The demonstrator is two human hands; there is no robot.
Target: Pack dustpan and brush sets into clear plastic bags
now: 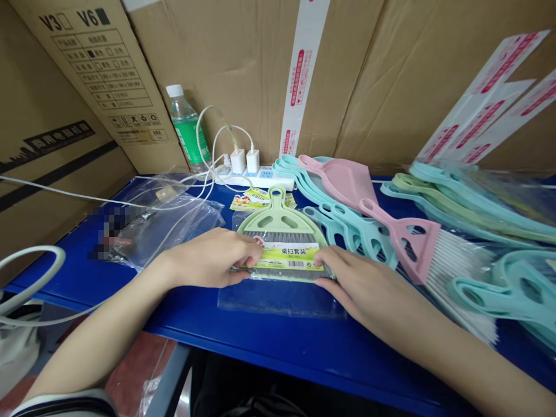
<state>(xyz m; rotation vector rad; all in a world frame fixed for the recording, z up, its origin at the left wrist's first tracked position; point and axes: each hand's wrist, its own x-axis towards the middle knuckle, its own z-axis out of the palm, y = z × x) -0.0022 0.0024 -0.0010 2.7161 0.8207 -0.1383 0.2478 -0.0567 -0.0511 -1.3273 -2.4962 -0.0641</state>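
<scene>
- The green dustpan set (282,231) is laid on a clear bag (278,298) by the blue table's (260,341) front edge.
- It is pinched by the left hand (212,258) and held by the right hand (356,284), fingers together, seemingly for steadiness.

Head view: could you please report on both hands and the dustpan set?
Left hand pinches green dustpan set, left edge. Right hand against right edge, grip unclear. Pink brush close right.

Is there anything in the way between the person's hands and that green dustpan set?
Nothing solid. The left hand and right hand are both at the sides of the green dustpan set; only the thin clear bag around it may lie between.
</scene>
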